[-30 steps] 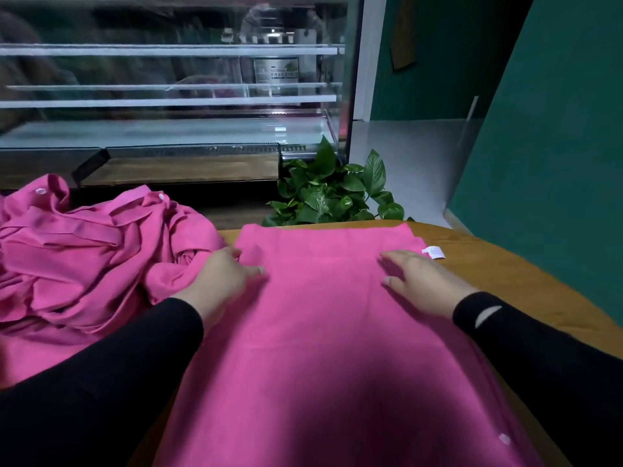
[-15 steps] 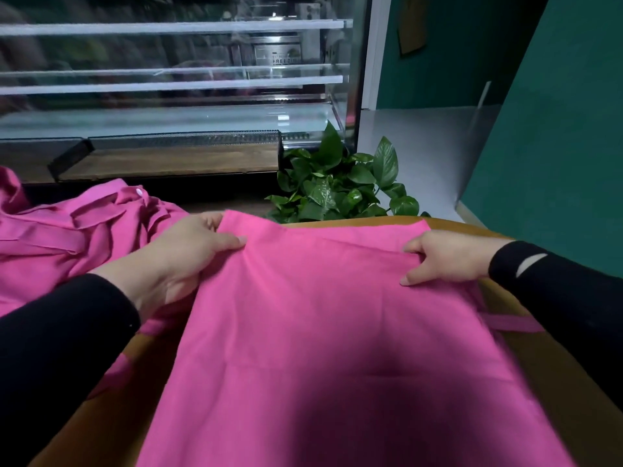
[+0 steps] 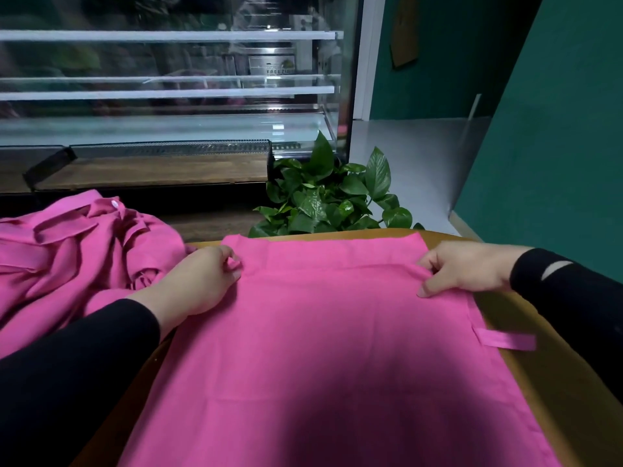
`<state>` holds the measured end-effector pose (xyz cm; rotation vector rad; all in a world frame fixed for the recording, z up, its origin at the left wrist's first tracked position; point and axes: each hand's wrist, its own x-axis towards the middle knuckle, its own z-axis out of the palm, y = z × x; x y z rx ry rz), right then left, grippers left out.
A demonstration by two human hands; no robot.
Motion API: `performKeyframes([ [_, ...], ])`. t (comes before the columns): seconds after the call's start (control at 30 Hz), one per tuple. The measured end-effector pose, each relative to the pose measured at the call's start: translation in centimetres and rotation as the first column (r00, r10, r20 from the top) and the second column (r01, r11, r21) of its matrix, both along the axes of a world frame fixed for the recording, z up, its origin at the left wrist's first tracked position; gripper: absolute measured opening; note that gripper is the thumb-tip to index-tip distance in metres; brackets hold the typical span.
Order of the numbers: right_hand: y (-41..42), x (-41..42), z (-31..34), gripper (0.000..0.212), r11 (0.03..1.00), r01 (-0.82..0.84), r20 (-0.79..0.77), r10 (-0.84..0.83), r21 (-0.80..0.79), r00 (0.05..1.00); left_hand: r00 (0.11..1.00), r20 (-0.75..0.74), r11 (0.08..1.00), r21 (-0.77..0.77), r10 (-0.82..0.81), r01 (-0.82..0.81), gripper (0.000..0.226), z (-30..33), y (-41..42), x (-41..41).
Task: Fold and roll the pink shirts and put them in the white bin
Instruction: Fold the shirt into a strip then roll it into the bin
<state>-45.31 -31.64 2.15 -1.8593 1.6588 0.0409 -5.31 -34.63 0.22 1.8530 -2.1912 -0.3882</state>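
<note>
Both hands have drawn the far hem toward the person since half a second ago, so a narrow fold now lies across the pink shirt (image 3: 337, 348) spread flat on the tabletop (image 3: 553, 392). Left hand (image 3: 199, 284) and right hand (image 3: 465, 267) each keep a pinching grip on that fold's ends, probably to start an even roll. Bare wood shows along both sides, a heap of pink shirts (image 3: 77, 254) crowds the left, and no white bin is in view.
</note>
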Motion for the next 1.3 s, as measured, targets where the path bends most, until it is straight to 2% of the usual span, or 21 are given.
performKeyframes([
  [0.1, -0.3, 0.6, 0.6, 0.038, 0.992, -0.022, -0.026, 0.019, -0.127, 0.999, 0.972, 0.220, 0.995, 0.065, -0.083, 0.071, 0.021, 0.8, -0.4, 0.4],
  [0.17, -0.8, 1.1, 0.6, 0.034, 0.973, -0.016, 0.001, 0.017, -0.228, 1.000, 0.948, 0.289, 0.990, -0.006, -0.133, 0.141, 0.015, 1.1, -0.7, 0.1],
  [0.23, -1.2, 1.2, 0.1, 0.031, 0.969, -0.004, -0.047, -0.008, -0.246, 0.999, 0.964, 0.222, 0.986, -0.049, -0.145, 0.160, 0.024, 0.7, -1.1, -0.1],
  [0.33, -1.6, 0.8, -0.5, 0.028, 0.969, 0.088, -0.068, -0.106, -0.230, 0.992, 0.979, 0.168, 0.993, -0.015, -0.114, 0.118, 0.034, -0.3, -2.3, -0.2],
  [0.43, -2.1, 1.1, -0.2, 0.023, 0.966, 0.119, -0.041, -0.131, -0.230, 0.990, 0.987, 0.146, 0.997, -0.013, -0.070, 0.073, 0.034, -0.5, -3.7, -0.2],
  [0.53, -2.9, 1.5, -0.2, 0.026, 0.956, 0.152, -0.056, -0.171, -0.253, 0.984, 0.987, 0.150, 0.999, 0.001, -0.051, 0.052, 0.021, -0.4, -4.7, -0.7],
  [0.6, -3.6, 1.6, -0.4, 0.031, 0.941, 0.169, -0.090, -0.203, -0.293, 0.975, 0.988, 0.152, 0.999, 0.033, -0.018, 0.013, 0.029, -0.5, -5.4, -0.9],
  [0.7, -4.8, 1.5, -0.9, 0.033, 0.929, 0.178, -0.139, -0.233, -0.324, 0.962, 0.993, 0.109, 0.996, 0.063, 0.052, -0.059, 0.025, -0.4, -6.6, -0.9],
  [0.8, -5.7, 1.7, -1.4, 0.033, 0.918, 0.197, -0.188, -0.272, -0.344, 0.944, 0.984, 0.092, 0.981, 0.103, 0.153, -0.162, 0.038, -0.4, -7.5, -0.3],
  [0.87, -6.0, 1.6, -1.8, 0.031, 0.900, 0.209, -0.198, -0.301, -0.383, 0.933, 0.982, 0.099, 0.981, 0.093, 0.159, -0.169, 0.033, -0.8, -7.9, 0.0],
  [0.93, -5.8, 1.2, -2.6, 0.027, 0.862, 0.221, -0.194, -0.339, -0.457, 0.921, 0.984, 0.108, 0.989, 0.023, 0.145, -0.148, 0.022, -1.4, -8.0, 0.2],
  [1.0, -5.5, 0.5, -3.6, 0.024, 0.775, 0.204, -0.190, -0.385, -0.599, 0.903, 0.979, 0.134, 0.981, -0.141, 0.152, -0.133, 0.028, -1.9, -7.5, 0.3],
  [1.07, -4.9, 0.4, -4.0, 0.030, 0.652, 0.107, -0.268, -0.450, -0.751, 0.852, 0.944, 0.294, 0.910, -0.415, 0.150, -0.015, 0.033, -1.7, -6.4, -0.4],
  [1.1, -4.5, 1.1, -3.7, 0.033, 0.596, 0.061, -0.274, -0.455, -0.801, 0.848, 0.935, 0.337, 0.864, -0.497, 0.110, 0.078, 0.033, -1.4, -5.5, -1.3],
  [1.13, -3.8, 2.5, -3.1, 0.033, 0.560, 0.036, -0.241, -0.412, -0.828, 0.879, 0.948, 0.317, 0.840, -0.518, 0.017, 0.158, 0.030, -1.1, -4.6, -2.4],
  [1.2, -2.0, 6.4, -2.2, 0.031, 0.605, 0.045, -0.117, -0.226, -0.795, 0.967, 0.966, 0.194, 0.882, -0.407, -0.171, 0.239, 0.033, -1.5, -2.5, -4.4],
  [1.27, 0.3, 10.2, -2.8, 0.042, 0.758, 0.055, -0.030, -0.098, -0.649, 0.995, 0.966, 0.109, 0.944, -0.215, -0.233, 0.252, 0.059, -2.7, -0.6, -5.7],
  [1.3, 1.3, 11.6, -3.5, 0.052, 0.829, 0.040, -0.040, -0.075, -0.558, 0.996, 0.961, 0.145, 0.958, -0.133, -0.235, 0.255, 0.070, -3.5, 0.0, -5.7],
])
